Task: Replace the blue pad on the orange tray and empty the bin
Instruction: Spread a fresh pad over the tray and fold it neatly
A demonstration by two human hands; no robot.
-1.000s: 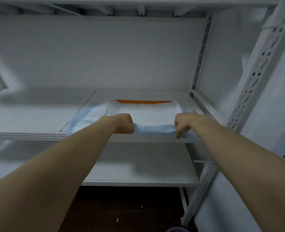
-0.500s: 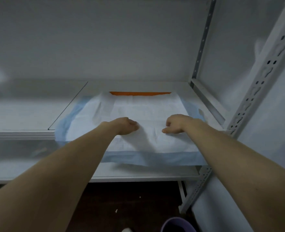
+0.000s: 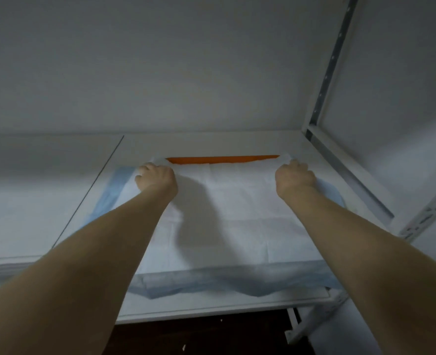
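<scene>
Dim, bluish light; soft arm shadows; blurred, wide-angle-bent edges.

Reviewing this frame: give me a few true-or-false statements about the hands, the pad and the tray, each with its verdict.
1. The left hand and the right hand each grip a far corner of the blue pad. True.
2. The blue pad hides the orange tray completely. False: an orange strip shows beyond the pad's far edge.
3. Bare white shelf shows in front of the pad's rumpled blue near border. True.
4. The right hand lies flat on the pad's middle. False: it is curled at the far right corner.
</scene>
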